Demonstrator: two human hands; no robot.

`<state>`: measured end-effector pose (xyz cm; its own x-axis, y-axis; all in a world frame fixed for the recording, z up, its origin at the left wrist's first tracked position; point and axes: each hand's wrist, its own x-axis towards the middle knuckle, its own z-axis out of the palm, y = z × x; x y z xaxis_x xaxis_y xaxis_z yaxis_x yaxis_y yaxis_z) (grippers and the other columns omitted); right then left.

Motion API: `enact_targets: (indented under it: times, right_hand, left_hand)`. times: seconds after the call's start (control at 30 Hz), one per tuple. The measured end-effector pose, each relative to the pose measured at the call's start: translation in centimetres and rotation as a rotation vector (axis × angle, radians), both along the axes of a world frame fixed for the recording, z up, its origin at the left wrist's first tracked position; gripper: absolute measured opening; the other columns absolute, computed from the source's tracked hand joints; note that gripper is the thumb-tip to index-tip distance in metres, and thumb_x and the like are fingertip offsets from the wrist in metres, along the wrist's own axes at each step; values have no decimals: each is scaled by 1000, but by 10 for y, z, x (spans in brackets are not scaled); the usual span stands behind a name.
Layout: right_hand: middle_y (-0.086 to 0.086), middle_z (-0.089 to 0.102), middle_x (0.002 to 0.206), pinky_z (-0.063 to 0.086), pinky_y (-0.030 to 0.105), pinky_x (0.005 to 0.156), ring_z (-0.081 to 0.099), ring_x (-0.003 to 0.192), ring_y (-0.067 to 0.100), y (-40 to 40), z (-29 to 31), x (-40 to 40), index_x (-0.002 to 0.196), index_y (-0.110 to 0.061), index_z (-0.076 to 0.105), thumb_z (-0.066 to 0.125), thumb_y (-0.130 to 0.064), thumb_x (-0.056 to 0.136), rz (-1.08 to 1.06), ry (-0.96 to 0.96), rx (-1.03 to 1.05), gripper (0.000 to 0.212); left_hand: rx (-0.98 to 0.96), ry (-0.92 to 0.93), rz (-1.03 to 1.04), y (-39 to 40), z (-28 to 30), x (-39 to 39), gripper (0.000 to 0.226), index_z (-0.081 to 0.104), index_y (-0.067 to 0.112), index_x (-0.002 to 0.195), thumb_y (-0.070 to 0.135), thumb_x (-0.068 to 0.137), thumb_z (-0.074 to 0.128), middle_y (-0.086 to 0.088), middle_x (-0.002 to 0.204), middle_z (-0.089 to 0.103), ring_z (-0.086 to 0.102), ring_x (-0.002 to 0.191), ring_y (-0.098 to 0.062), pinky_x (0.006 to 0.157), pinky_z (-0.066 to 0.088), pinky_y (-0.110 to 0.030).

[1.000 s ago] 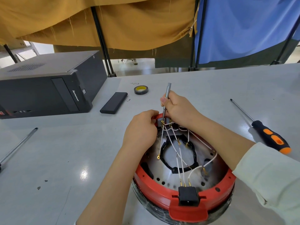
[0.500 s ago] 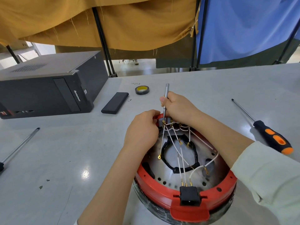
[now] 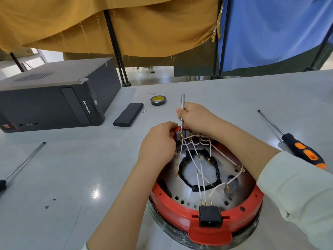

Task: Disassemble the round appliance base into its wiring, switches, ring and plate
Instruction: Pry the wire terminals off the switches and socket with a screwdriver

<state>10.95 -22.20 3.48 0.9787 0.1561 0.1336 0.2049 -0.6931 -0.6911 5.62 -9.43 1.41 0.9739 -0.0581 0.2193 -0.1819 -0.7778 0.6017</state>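
The round appliance base (image 3: 205,201) sat on the grey surface (image 3: 72,168), close to the person and a bit to the right. It had a red ring (image 3: 173,210) around its edge and a shiny metal plate (image 3: 187,193) inside. Thin white wires (image 3: 201,175) ran across the plate from a black plug socket (image 3: 210,216) at the near side up to a row of switches (image 3: 182,135) at the far side. A black loop (image 3: 200,170) lay in the middle of the plate.

The left hand (image 3: 158,143) was at the far edge of the base. Its fingers were curled and pinching the grey switch block there. The right hand (image 3: 196,116) was just behind it, touching the same spot. Its fingers were pressed tight around a thin silver screwdriver (image 3: 182,109), which stood almost straight up with its tip down at the switches. The right arm wore a pale sleeve (image 3: 295,192).

A big screwdriver with a black and orange handle (image 3: 304,150) lay on the surface to the right, well apart from the base. Another long tool (image 3: 23,163) lay far to the left. A black computer box (image 3: 54,96) lay at the back left. Near it were a flat black case (image 3: 128,114), a tiny screw (image 3: 144,111) and a roll of black tape (image 3: 158,100). Yellow cloth (image 3: 126,24) and blue cloth (image 3: 270,29) hung behind the surface.
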Motion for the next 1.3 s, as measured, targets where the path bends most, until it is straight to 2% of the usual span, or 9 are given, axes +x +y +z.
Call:
enact_targets:
  times: [0.13,0.27,0.37,0.47,0.77,0.9,1.13,1.2,1.3]
  right_hand:
    - [12,60,95,45,36,80,57,87,26,5,6,6,104,-5,56,37,-32,99,-6,82,-103,33]
    - [4,57,86,44,36,76,57,83,21,0,-1,0,90,-14,53,36,-31,100,6,-15,-25,26]
    - [-3,51,63,43,30,59,52,51,0,-8,-6,-11,78,-23,47,37,-30,100,42,-103,237,25]
    - [-5,47,56,36,24,53,44,37,-3,-10,-5,-13,78,-25,45,37,-29,101,94,-134,269,25]
    - [-12,52,73,48,33,71,56,66,8,-5,-8,-8,79,-30,44,39,-31,100,107,-110,144,22]
    - [0,59,85,49,41,82,60,85,24,1,-2,0,87,-16,53,39,-31,99,57,-18,53,24]
    - [0,52,78,37,33,72,50,76,18,8,6,5,87,-12,51,36,-33,100,73,29,-186,28]
    - [2,54,80,42,35,71,52,76,20,4,1,3,88,-10,54,37,-31,100,63,14,-92,29]
    - [-3,47,66,36,26,53,47,56,12,-4,-3,0,78,-19,48,37,-30,100,37,35,212,27]
  left_hand:
    - [-3,-5,-5,0,0,0,42,59,26,124,5,91,43,1,121,62,55,109,-19,78,37,-24]
    - [-3,-2,-5,0,0,0,41,59,26,124,6,92,43,1,122,62,54,110,-19,79,37,-24]
    - [-7,-2,-4,1,0,0,40,59,27,123,8,92,44,1,122,61,54,111,-20,81,38,-25]
    - [-5,-4,-2,1,1,-1,39,59,27,123,8,92,44,0,122,62,54,111,-20,81,38,-25]
    - [-10,4,-4,0,1,0,40,59,27,123,8,92,43,1,119,63,56,107,-20,79,41,-27]
    - [-11,-1,-13,1,1,-1,40,60,28,121,7,91,43,-1,117,64,56,106,-22,79,44,-29]
    - [7,-5,-20,0,1,-1,42,60,29,122,7,92,42,-2,119,63,56,107,-23,80,44,-30]
    - [5,-7,-16,0,1,-1,41,60,28,122,7,92,42,-2,119,63,56,107,-23,81,44,-29]
    - [2,-5,-5,1,0,0,40,59,27,124,8,92,44,-1,123,61,54,111,-21,81,38,-25]
